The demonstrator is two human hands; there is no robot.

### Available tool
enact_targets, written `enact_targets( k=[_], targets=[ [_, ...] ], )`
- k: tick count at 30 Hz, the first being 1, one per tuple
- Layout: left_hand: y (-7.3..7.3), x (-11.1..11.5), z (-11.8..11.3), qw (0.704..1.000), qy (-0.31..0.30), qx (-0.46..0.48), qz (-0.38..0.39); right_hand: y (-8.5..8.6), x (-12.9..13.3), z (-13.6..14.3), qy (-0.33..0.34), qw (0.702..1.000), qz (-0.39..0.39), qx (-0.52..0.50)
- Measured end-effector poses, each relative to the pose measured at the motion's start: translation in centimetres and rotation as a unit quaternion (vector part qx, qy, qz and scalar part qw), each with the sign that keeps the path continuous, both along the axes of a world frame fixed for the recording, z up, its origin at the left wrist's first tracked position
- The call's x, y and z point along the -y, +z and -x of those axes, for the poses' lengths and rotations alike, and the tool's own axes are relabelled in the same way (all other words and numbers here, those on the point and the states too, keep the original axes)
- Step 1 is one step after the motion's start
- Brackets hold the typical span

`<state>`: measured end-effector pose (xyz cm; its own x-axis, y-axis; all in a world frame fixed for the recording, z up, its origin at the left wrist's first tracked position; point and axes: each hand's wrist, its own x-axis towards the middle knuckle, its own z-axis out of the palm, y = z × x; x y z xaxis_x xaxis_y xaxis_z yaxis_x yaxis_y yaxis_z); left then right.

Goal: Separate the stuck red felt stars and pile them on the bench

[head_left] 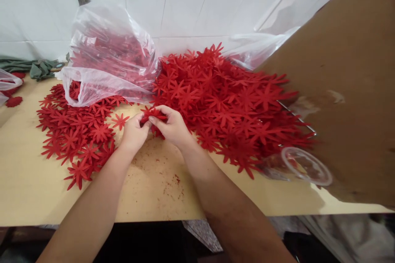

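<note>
Fingers (156,122) of the left hand (133,133) and right hand (175,128) pinched nearly closed on red petals (152,113), seemingly light, pliable, best held centrally.

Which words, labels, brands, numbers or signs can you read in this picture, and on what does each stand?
There is no text that can be read.
One small pale mark beside the dark green bundled cloth is too small and blurred to tell.
The red flower-shaped cutouts, translucent plastic bag and large brown board show none.
</note>
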<state>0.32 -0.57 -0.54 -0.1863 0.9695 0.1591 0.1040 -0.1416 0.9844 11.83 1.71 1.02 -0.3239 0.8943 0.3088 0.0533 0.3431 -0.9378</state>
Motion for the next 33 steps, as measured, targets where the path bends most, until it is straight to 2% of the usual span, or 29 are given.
enact_targets(
  k=[3, 9, 16, 23, 27, 31, 33],
  targets=[
    [0.1, 0.2, -0.1, 0.999, 0.005, -0.037, -0.002, 0.3, 0.1, -0.1, -0.024, 0.999, 0.028, -0.018],
    [1.1, 0.7, -0.7, 0.999, -0.027, 0.037, 0.012, 0.4, -0.7, -0.8, -0.14, 0.989, 0.018, -0.045],
    [0.8, 0.3, -0.2, 0.999, 0.006, 0.038, 0.017, 0.3, -1.3, -1.1, -0.102, 0.985, 0.072, -0.122],
    [1.1, 0.4, -0.1, 0.992, 0.024, 0.114, 0.047, 0.8, -1.2, -1.6, -0.18, 0.977, 0.058, -0.1],
    [1.8, 0.8, -0.4, 0.979, 0.026, 0.184, 0.085, 0.5, -1.2, -1.5, -0.143, 0.982, 0.04, -0.116],
    [2.1, 0.9, -0.7, 0.974, 0.028, 0.196, 0.108, 0.4, -0.8, -1.0, -0.034, 0.986, 0.088, -0.141],
    [2.1, 1.0, -0.7, 0.973, 0.033, 0.2, 0.113, 0.5, -0.6, -0.9, -0.003, 0.986, 0.102, -0.129]
  ],
)
